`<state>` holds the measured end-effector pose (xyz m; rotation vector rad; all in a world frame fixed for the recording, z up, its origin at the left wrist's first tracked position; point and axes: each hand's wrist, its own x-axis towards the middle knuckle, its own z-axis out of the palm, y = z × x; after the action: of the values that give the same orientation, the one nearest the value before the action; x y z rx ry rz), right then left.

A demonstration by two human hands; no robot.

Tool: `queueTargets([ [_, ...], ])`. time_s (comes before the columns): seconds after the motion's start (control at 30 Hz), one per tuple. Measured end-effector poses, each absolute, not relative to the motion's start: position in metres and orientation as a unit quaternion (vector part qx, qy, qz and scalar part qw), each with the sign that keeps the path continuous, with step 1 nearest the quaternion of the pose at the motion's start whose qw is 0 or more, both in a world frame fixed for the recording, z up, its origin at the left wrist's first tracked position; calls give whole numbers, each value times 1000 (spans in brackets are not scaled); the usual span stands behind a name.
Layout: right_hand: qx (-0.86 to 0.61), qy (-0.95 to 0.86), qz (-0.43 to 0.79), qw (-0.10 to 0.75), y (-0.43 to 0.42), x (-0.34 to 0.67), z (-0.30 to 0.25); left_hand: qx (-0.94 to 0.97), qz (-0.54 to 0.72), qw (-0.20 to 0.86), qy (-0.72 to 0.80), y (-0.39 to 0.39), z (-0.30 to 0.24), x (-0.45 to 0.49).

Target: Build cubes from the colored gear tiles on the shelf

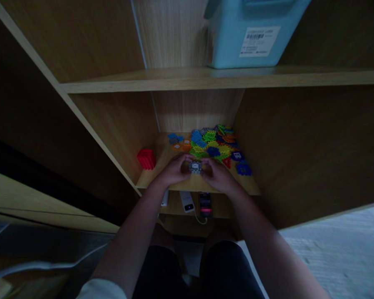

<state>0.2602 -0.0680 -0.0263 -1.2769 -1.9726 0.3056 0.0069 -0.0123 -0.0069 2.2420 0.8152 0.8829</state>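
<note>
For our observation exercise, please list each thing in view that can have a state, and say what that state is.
Left hand: fingers bent, holding the grey piece
Right hand: fingers bent, holding the same piece
Grey piece: held between both hands
Coloured pieces: loosely spread, many overlapping
Red block: standing apart, not held
Phone: screen lit, cable attached
Blue bin: upright, top out of frame

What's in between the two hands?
A small grey toothed piece is between the left hand and the right hand; the head view shows it.
</note>
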Motion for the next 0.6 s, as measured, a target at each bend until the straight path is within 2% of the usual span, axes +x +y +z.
queueTargets([
  [0.6,-463,-778,165,392,-70,259,-18,845,330,286,309,-14,-7,8],
])
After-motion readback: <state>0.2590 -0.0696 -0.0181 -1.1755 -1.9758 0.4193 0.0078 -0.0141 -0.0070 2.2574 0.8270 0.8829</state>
